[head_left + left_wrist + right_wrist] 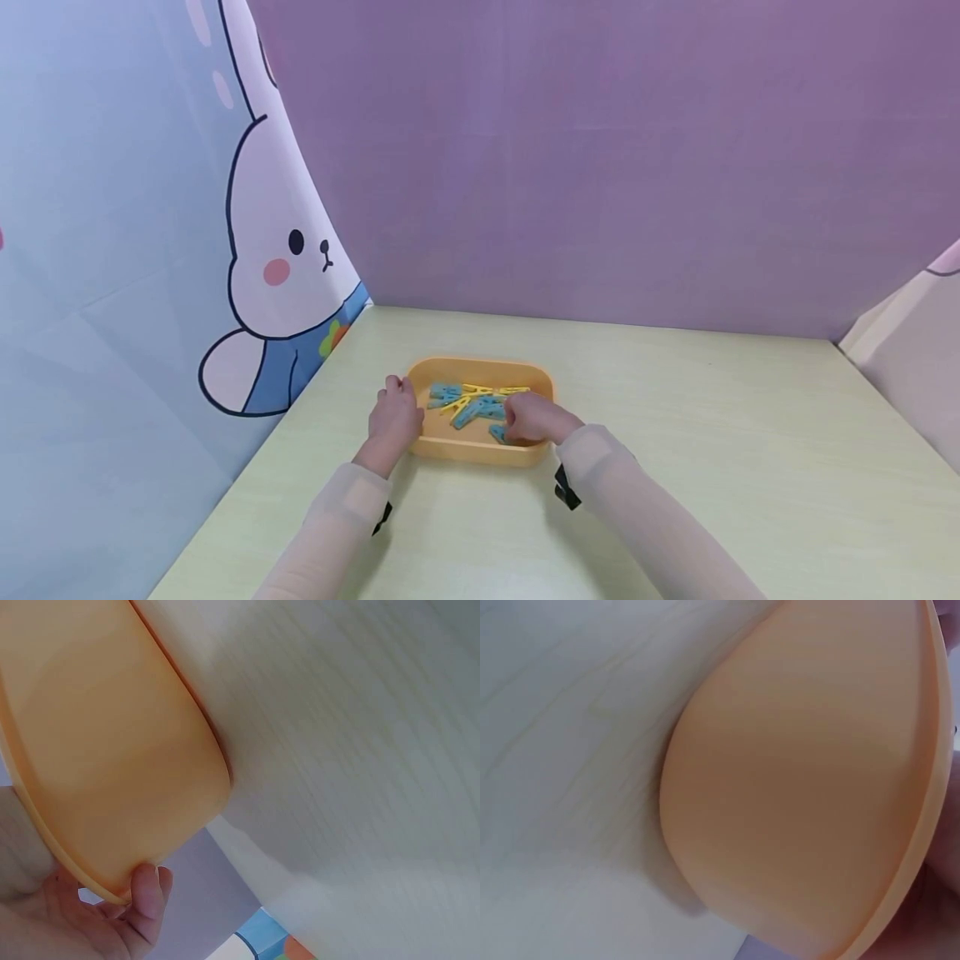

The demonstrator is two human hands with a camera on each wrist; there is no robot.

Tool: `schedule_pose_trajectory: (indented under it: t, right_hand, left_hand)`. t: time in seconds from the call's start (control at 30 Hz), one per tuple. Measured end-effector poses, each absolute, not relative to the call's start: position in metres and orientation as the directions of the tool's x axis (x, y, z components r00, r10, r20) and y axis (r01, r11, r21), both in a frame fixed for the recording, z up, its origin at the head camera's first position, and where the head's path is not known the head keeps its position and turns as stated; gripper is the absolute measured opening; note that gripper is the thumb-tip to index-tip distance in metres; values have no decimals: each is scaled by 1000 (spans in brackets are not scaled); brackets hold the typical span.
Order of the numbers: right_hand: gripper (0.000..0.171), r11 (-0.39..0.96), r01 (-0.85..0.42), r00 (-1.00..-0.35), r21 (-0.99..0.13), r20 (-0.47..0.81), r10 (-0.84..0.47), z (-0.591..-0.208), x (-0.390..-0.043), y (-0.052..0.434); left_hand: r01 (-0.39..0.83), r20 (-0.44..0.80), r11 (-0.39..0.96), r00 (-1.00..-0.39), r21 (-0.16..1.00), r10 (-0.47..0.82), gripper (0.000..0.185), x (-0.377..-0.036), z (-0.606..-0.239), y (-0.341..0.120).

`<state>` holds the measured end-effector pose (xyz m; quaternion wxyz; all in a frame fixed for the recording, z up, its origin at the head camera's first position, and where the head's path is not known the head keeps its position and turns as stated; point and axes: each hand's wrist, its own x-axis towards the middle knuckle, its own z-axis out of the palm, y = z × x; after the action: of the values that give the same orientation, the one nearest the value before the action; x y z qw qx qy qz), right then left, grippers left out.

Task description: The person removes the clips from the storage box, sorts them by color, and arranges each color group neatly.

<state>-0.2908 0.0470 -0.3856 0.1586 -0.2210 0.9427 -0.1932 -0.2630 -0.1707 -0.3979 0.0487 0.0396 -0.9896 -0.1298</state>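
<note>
A shallow orange plastic bin sits on the table with several blue and yellow clothespins lying loose in it. At the bin's left end my left hand holds the rim; in the left wrist view its fingers curl round the rim's edge. My right hand reaches down inside the right end, fingers bent, right beside a blue clothespin. Its fingertips are hidden, so I cannot tell whether they pinch a clothespin. The right wrist view shows mostly the bin's outer wall.
The pale wood-grain table stretches out around the bin. A purple backdrop rises behind the table's far edge, and a blue sheet with a cartoon rabbit hangs along the left side.
</note>
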Motion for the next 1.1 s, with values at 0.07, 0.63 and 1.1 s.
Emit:
schedule_pose_trajectory:
  t: [0.07, 0.63, 1.1]
  right_hand:
    - [17, 818, -344, -853, -460, -210, -477, -385, -291, 48]
    - [17, 700, -271, -886, -661, -114, -450, -378, -293, 60]
    - [9, 531, -272, -889, -802, -1, -458, -372, -291, 76]
  left_hand:
    - [-64, 86, 963, -992, 262, -89, 61, -263, -398, -171]
    - [-54, 92, 963, -992, 265, -81, 61, -263, -398, -171]
    - [-30, 112, 965, -992, 261, -61, 59, -261, -396, -170]
